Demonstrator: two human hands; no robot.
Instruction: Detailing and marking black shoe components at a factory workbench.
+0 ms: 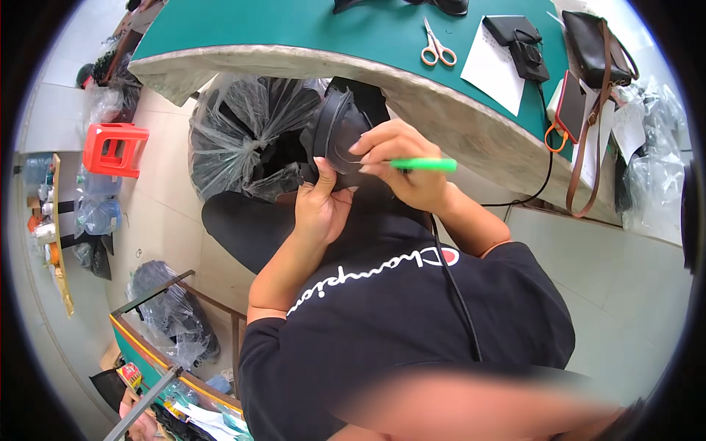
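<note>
My left hand [322, 200] grips the lower end of a black curved piece with a raised, banded rim [332, 123], thumb laid on its edge. Its exact kind is not clear. In my right hand [408, 158], pinched between the fingers, is a slim tool with a bright green handle [434, 165]. The tool's thin tip points left to the dark inner face of the piece; whether it touches cannot be made out. Both hands work close together above my lap, just off the table's near edge. Beside the piece stands a bin lined with clear plastic [243, 147], with black material inside.
The green-topped table [279, 29] has a rough pale edge and bears scissors [437, 51], a paper sheet [489, 70], black devices [523, 48], a phone [570, 110] and a black bag [597, 51]. A cable hangs down on the right. A red stool [116, 150] stands on the left.
</note>
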